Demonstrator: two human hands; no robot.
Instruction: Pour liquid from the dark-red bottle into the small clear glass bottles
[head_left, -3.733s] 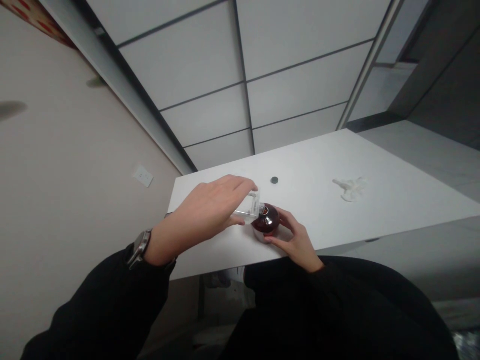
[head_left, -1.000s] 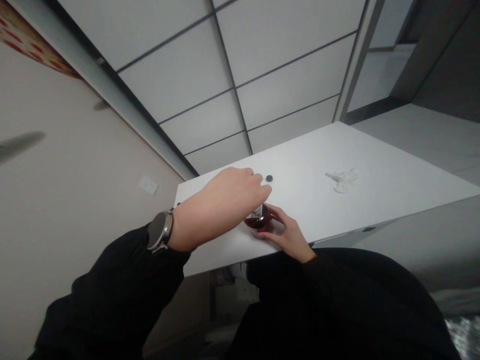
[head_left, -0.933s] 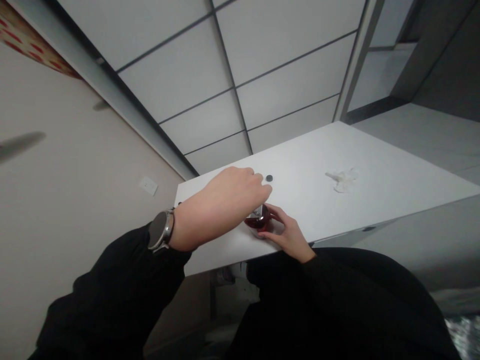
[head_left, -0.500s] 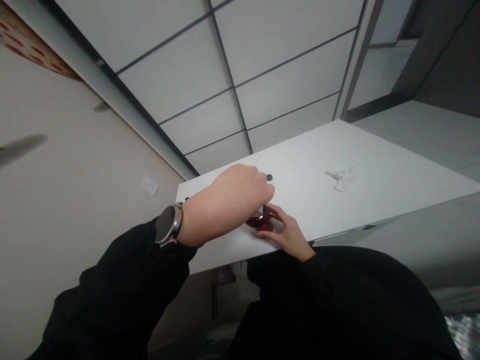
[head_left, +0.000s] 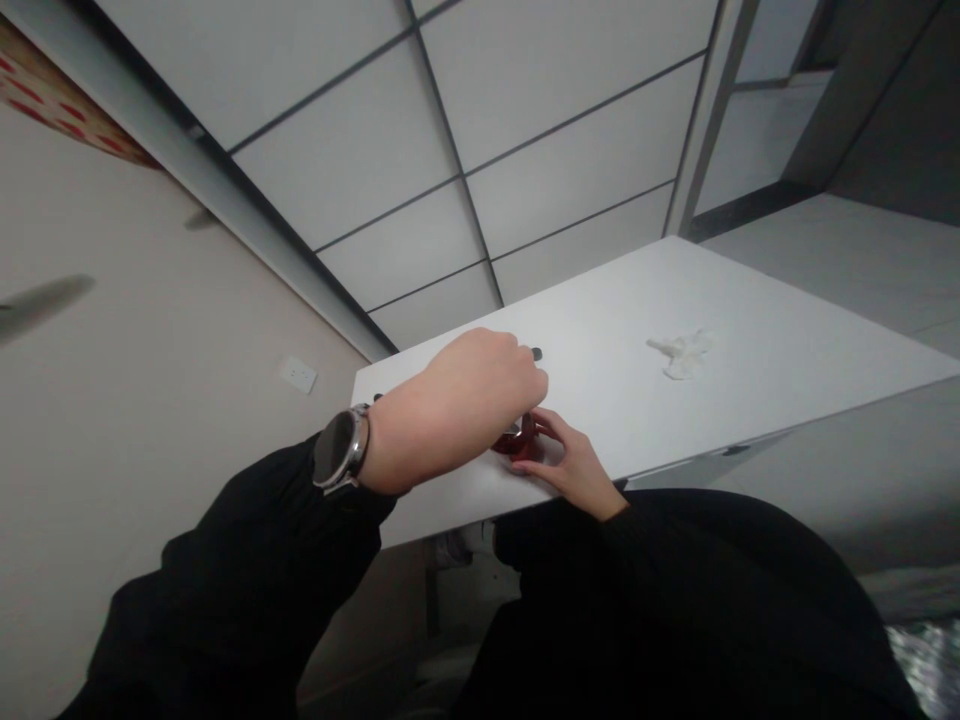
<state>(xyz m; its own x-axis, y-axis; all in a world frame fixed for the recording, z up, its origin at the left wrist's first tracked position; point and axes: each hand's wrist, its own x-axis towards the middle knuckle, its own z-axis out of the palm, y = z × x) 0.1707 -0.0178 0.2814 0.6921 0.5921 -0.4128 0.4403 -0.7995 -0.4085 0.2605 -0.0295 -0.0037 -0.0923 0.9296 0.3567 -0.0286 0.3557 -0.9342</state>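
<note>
Nearest to me, two black sleeves (head_left: 247, 590) fill the bottom of the view, and a round wristwatch (head_left: 339, 463) sits on the left wrist. My left hand (head_left: 457, 405) lies knuckles up over a small dark red bottle (head_left: 517, 440) at the near edge of the white table (head_left: 750, 385). Its fingers curl down over the bottle's top, but I cannot tell what they grip, since the hand hides it. My right hand (head_left: 574, 465) cups the bottle's right side, thumb and fingers closed around it. Just past the left fingertips a small dark cap (head_left: 537, 353) rests on the table. Farther right lies a crumpled white tissue (head_left: 681, 352). Beyond stands a panelled wall.
</note>
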